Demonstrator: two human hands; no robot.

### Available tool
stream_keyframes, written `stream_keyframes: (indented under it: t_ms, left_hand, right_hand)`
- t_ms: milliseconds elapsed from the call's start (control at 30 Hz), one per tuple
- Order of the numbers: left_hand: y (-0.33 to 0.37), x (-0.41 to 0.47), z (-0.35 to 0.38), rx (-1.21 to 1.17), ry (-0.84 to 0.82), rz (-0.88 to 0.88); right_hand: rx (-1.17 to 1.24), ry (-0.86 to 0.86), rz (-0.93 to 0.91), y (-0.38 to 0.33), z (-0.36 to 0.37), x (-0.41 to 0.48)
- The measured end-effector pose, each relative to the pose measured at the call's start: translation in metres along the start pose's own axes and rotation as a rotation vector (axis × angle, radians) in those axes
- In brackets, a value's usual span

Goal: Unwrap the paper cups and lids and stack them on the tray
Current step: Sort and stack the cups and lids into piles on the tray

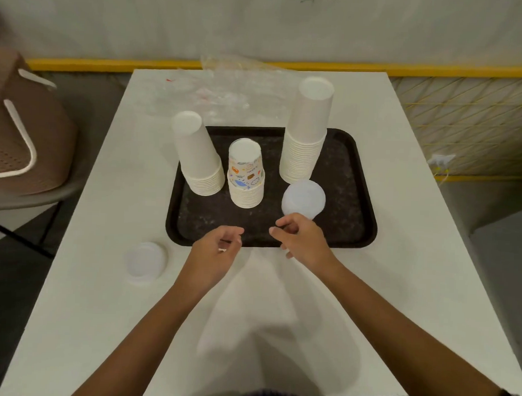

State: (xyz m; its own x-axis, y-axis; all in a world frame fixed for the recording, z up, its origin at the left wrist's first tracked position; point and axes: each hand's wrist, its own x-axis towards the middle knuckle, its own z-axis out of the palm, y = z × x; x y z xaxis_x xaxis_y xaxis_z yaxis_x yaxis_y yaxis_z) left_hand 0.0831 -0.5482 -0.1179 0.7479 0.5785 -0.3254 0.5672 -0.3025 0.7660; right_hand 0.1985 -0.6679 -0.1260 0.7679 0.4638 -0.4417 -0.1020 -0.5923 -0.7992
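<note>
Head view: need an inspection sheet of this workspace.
Surface: white table, matte.
Job's things: black tray holds short white cup stack, patterned cup stack, tall white cup stack, all upside down, plus lid stack; second lid stack on table, off tray.
Clutter: clear wrapping at table's far end.
Grippers: left hand and right hand over tray's near edge, fingers curled; whether they hold anything is unclear.
Cables: nothing seen.
Surroundings: brown basket on grey chair, left; yellow netting, right.
</note>
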Motion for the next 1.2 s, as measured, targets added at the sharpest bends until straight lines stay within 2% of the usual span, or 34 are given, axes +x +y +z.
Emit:
stream_keyframes:
  t_ms: [300,467,567,733,867,967,1200]
  left_hand:
    - [-0.065,-0.015,-0.093,0.103,0.226,-0.039]
    - [-0.108,-0.011,-0.126,0.135,0.183,-0.241]
    - [-0.123,-0.006,-0.131,0.131,0.141,-0.294]
    - [-0.139,0.006,-0.13,0.096,0.04,-0.322]
    - [-0.147,0.011,-0.128,0.116,-0.024,-0.261]
    - [-0.147,0.012,-0.129,0.087,-0.028,-0.223]
    - [-0.148,0.011,-0.135,-0.067,-0.019,-0.265]
  right_hand:
    - [-0.06,-0.22,-0.031,-0.031,0.091,-0.014]
    - [-0.057,-0.304,0.022,-0.043,0.145,-0.021]
    - [-0.061,-0.334,0.106,-0.05,0.172,-0.023]
    - [-0.196,-0.223,0.09,-0.057,0.2,-0.02]
    - [-0.185,-0.141,0.092,-0.055,0.216,-0.019]
    - [-0.18,-0.125,0.079,-0.054,0.221,-0.017]
    - [-0.07,-0.155,0.113,-0.053,0.213,-0.017]
